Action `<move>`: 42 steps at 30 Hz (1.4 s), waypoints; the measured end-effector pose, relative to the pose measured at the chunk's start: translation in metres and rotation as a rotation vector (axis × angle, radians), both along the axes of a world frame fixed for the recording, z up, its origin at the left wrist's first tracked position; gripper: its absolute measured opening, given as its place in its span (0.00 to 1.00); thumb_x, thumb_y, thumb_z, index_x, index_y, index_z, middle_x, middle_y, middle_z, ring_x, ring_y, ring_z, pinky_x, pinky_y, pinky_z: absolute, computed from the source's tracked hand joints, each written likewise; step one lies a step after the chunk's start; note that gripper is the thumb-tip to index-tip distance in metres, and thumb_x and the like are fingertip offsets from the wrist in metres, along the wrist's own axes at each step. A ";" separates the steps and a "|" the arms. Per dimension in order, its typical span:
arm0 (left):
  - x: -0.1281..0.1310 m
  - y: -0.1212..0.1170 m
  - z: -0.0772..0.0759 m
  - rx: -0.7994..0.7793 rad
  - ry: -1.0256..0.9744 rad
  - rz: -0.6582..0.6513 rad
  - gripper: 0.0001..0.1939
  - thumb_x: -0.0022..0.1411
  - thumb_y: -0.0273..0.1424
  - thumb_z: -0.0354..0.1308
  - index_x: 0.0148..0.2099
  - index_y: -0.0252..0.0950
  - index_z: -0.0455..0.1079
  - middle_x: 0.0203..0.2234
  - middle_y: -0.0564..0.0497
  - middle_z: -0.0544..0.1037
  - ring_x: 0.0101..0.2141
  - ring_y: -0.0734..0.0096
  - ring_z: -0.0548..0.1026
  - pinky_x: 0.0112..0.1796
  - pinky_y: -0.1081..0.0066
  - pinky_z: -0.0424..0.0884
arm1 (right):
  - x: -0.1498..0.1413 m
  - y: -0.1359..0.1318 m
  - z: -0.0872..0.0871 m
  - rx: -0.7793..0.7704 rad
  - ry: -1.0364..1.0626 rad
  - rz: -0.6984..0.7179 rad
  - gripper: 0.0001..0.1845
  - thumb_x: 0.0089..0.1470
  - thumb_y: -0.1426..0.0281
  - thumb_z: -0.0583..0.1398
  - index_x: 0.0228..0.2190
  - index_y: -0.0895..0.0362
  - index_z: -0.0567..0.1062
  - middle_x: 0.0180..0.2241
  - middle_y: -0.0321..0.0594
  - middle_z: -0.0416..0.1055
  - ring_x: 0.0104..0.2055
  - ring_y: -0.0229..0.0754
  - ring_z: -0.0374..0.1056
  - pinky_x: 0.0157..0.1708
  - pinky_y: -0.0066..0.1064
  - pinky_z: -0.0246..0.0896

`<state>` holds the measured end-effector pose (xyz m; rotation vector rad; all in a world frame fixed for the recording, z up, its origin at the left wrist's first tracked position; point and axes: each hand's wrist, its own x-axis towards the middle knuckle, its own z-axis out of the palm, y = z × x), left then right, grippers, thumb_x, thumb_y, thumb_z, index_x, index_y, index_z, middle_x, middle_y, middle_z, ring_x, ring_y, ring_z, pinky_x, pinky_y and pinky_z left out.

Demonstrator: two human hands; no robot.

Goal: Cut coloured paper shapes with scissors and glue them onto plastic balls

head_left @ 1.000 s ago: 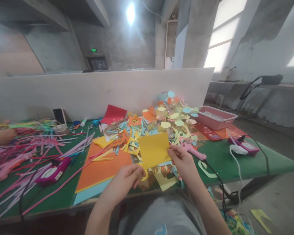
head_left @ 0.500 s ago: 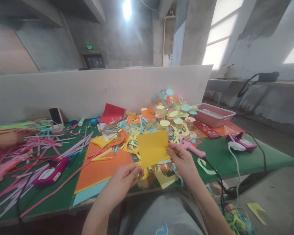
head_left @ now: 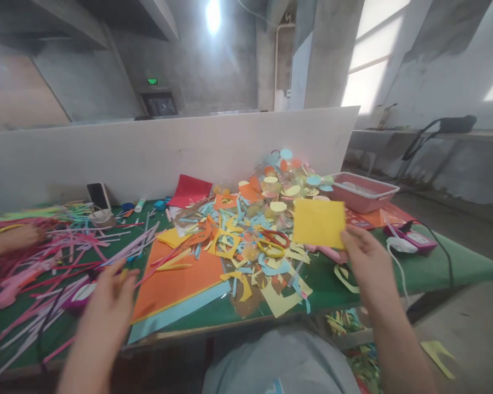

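My right hand (head_left: 365,257) pinches the lower right edge of a square yellow paper sheet (head_left: 318,223), held up over the table's right part. My left hand (head_left: 109,301) is smeared by motion above the pink strips and a purple device (head_left: 80,293); a small yellowish patch shows by its fingers, and whether they hold anything is unclear. Between my hands lies a heap of paper scraps (head_left: 225,241) with a yellow loop handle (head_left: 271,250) and a red loop handle (head_left: 277,236). Orange sheets (head_left: 181,290) lie over a light blue sheet (head_left: 176,317) near the front edge.
A pile of clear balls with paper discs (head_left: 285,175) stands at the back, beside a pink basket (head_left: 363,191). Another person's hand (head_left: 24,235) is among the strips at far left. A pink glue gun (head_left: 328,253), corded purple device (head_left: 414,241) and phone (head_left: 99,196) are on the green table.
My hands have moved apart. My right hand has carried the yellow sheet right; my left hand has left the sheet's lower corner and swung left, uncovering the scraps and loop handles.
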<state>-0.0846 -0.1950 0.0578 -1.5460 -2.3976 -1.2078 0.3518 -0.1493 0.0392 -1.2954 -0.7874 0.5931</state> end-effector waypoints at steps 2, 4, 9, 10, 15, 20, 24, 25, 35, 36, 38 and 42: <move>0.048 0.017 -0.001 0.019 0.098 -0.030 0.27 0.58 0.39 0.54 0.57 0.32 0.66 0.55 0.33 0.70 0.57 0.38 0.65 0.55 0.40 0.57 | -0.035 -0.001 0.002 -0.008 -0.043 0.174 0.27 0.47 0.53 0.64 0.45 0.54 0.72 0.18 0.30 0.64 0.19 0.37 0.58 0.20 0.30 0.52; 0.093 0.027 -0.008 0.025 -0.099 -0.241 0.30 0.59 0.44 0.52 0.60 0.34 0.63 0.59 0.34 0.66 0.62 0.44 0.60 0.59 0.47 0.56 | -0.062 -0.003 0.000 0.002 -0.056 0.292 0.25 0.49 0.53 0.62 0.45 0.54 0.71 0.18 0.29 0.63 0.18 0.36 0.59 0.19 0.28 0.54; 0.159 0.028 -0.024 -0.164 -0.864 -0.549 0.34 0.61 0.54 0.49 0.61 0.38 0.61 0.55 0.39 0.72 0.54 0.54 0.72 0.46 0.60 0.72 | -0.093 -0.010 -0.007 -0.008 -0.134 0.589 0.17 0.56 0.55 0.57 0.38 0.55 0.75 0.26 0.36 0.70 0.23 0.37 0.65 0.22 0.27 0.60; 0.163 0.027 -0.024 -0.162 -0.911 -0.552 0.33 0.59 0.53 0.52 0.60 0.38 0.62 0.54 0.40 0.74 0.51 0.55 0.74 0.44 0.62 0.73 | -0.094 -0.011 -0.007 -0.005 -0.182 0.635 0.16 0.57 0.56 0.57 0.37 0.55 0.76 0.29 0.38 0.73 0.28 0.39 0.68 0.26 0.28 0.63; 0.158 0.030 -0.014 -0.116 -1.022 -0.561 0.31 0.53 0.45 0.61 0.56 0.36 0.64 0.44 0.43 0.80 0.38 0.60 0.79 0.30 0.69 0.74 | -0.089 -0.020 -0.001 0.031 -0.404 0.813 0.15 0.61 0.65 0.52 0.43 0.51 0.76 0.43 0.40 0.75 0.46 0.43 0.70 0.46 0.34 0.65; 0.145 0.033 -0.018 -0.180 -0.966 -0.609 0.30 0.53 0.45 0.60 0.54 0.34 0.65 0.43 0.43 0.80 0.33 0.61 0.79 0.22 0.72 0.70 | -0.085 -0.020 -0.001 0.061 -0.498 0.867 0.16 0.61 0.66 0.53 0.48 0.47 0.75 0.46 0.40 0.71 0.47 0.44 0.68 0.47 0.35 0.65; 0.147 0.034 -0.027 -0.230 -0.871 -0.616 0.30 0.55 0.48 0.58 0.53 0.34 0.67 0.44 0.44 0.79 0.41 0.59 0.77 0.34 0.69 0.73 | -0.086 -0.010 -0.005 0.125 -0.570 0.741 0.12 0.59 0.62 0.56 0.33 0.50 0.79 0.43 0.42 0.67 0.50 0.47 0.64 0.52 0.38 0.61; 0.148 0.034 -0.028 -0.244 -0.825 -0.650 0.28 0.56 0.48 0.57 0.53 0.34 0.68 0.44 0.45 0.79 0.43 0.60 0.76 0.38 0.68 0.73 | -0.086 -0.008 -0.007 0.135 -0.583 0.694 0.12 0.59 0.61 0.57 0.30 0.51 0.78 0.43 0.43 0.66 0.51 0.48 0.63 0.52 0.39 0.59; 0.164 0.019 -0.011 -0.357 -0.557 -0.739 0.23 0.63 0.48 0.48 0.49 0.39 0.73 0.47 0.47 0.77 0.48 0.58 0.72 0.49 0.65 0.66 | -0.087 -0.001 -0.013 0.118 -0.492 0.654 0.13 0.60 0.61 0.54 0.30 0.54 0.73 0.43 0.42 0.71 0.49 0.47 0.66 0.49 0.38 0.62; 0.165 0.018 -0.009 -0.352 -0.560 -0.746 0.24 0.63 0.48 0.47 0.48 0.38 0.73 0.46 0.46 0.78 0.47 0.58 0.72 0.48 0.65 0.67 | -0.088 -0.001 -0.013 0.102 -0.471 0.663 0.13 0.60 0.61 0.54 0.30 0.54 0.73 0.41 0.42 0.72 0.46 0.46 0.68 0.45 0.36 0.64; 0.168 0.016 -0.008 -0.361 -0.573 -0.757 0.25 0.62 0.50 0.48 0.49 0.38 0.73 0.43 0.46 0.78 0.44 0.58 0.73 0.44 0.65 0.68 | -0.090 -0.002 -0.013 0.080 -0.441 0.659 0.14 0.60 0.60 0.53 0.31 0.54 0.73 0.37 0.41 0.71 0.41 0.45 0.68 0.38 0.33 0.66; 0.171 0.018 -0.011 -0.397 -0.609 -0.788 0.27 0.59 0.50 0.53 0.52 0.36 0.70 0.39 0.46 0.78 0.38 0.60 0.74 0.39 0.66 0.69 | -0.091 -0.003 -0.013 0.052 -0.419 0.681 0.13 0.59 0.59 0.53 0.29 0.54 0.70 0.34 0.40 0.68 0.36 0.43 0.67 0.26 0.27 0.64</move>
